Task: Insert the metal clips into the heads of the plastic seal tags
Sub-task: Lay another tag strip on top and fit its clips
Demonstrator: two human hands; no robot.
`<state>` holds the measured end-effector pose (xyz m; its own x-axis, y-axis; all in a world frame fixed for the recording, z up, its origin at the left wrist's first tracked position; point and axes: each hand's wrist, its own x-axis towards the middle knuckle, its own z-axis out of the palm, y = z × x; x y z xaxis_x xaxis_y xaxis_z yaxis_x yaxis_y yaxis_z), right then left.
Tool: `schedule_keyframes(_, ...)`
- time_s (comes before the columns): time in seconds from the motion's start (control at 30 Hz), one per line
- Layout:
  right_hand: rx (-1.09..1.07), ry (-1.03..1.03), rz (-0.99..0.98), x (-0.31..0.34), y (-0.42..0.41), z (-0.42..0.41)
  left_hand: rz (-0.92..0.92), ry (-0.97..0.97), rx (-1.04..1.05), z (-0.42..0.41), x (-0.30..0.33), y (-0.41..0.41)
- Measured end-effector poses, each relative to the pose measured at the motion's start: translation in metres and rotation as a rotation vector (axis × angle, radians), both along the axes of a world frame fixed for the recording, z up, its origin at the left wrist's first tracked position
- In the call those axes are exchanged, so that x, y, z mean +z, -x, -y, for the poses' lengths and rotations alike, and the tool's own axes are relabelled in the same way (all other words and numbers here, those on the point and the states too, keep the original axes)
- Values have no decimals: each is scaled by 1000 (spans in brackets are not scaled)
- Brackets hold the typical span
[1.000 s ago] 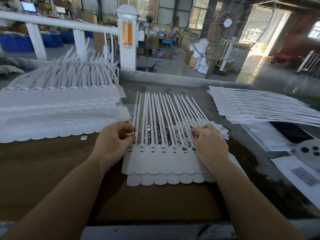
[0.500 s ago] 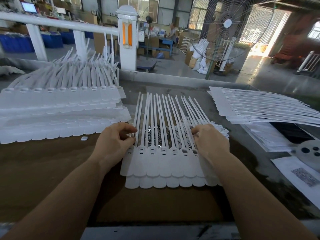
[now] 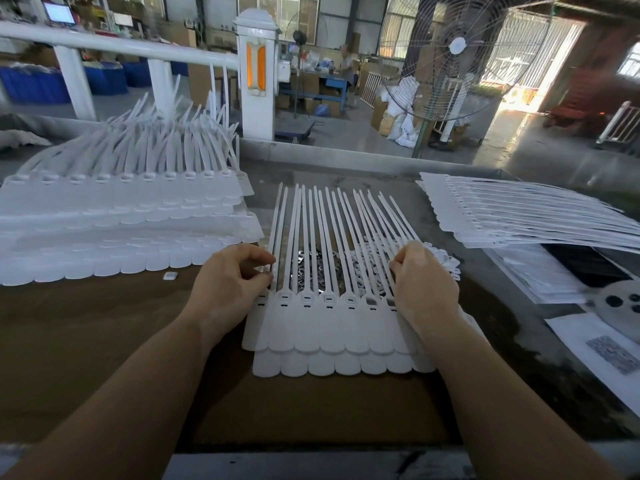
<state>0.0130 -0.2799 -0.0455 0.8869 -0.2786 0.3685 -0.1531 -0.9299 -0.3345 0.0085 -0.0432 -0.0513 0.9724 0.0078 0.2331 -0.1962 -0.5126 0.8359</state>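
Note:
A joined row of white plastic seal tags [image 3: 325, 327] lies on the table in front of me, on top of a second row, with the straps pointing away. Small shiny metal clips [image 3: 311, 268] lie in a pile under the straps. My left hand [image 3: 228, 285] sits at the row's left end, its thumb and fingers curled and pinching at the leftmost strap. My right hand [image 3: 422, 285] is at the right end, fingers curled down over the straps and tag heads there. Whether either hand holds a clip is hidden.
A tall stack of white tags [image 3: 114, 216] with raised straps fills the left of the table. Flat rows of tags [image 3: 519, 216] lie at the right, above paper sheets [image 3: 595, 344]. One small white piece [image 3: 170, 276] lies near the left stack. A fan [image 3: 457, 50] stands beyond.
The tag row has slid slightly towards me and leftwards under both hands. The hands keep their places at the row's two ends.

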Motion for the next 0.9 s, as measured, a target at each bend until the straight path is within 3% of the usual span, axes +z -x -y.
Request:
schedule_keyframes(0.17, 29, -151, 99, 0, 3, 2, -5, 12, 3, 0, 0, 0)
schedule_keyframes(0.27, 5, -85, 222, 0, 6, 1, -7, 20, 0, 0, 0, 0)
schedule_keyframes(0.4, 117, -144, 356, 4, 11, 2, -15, 27, -5, -1, 0, -1)
schedule_keyframes(0.63, 331, -340, 264, 11, 22, -3, -15, 33, 1, -1, -1, -2)
schedule_keyframes(0.9, 338, -608, 277, 0, 31, -2, 0, 7, 11, 0, -1, -2)
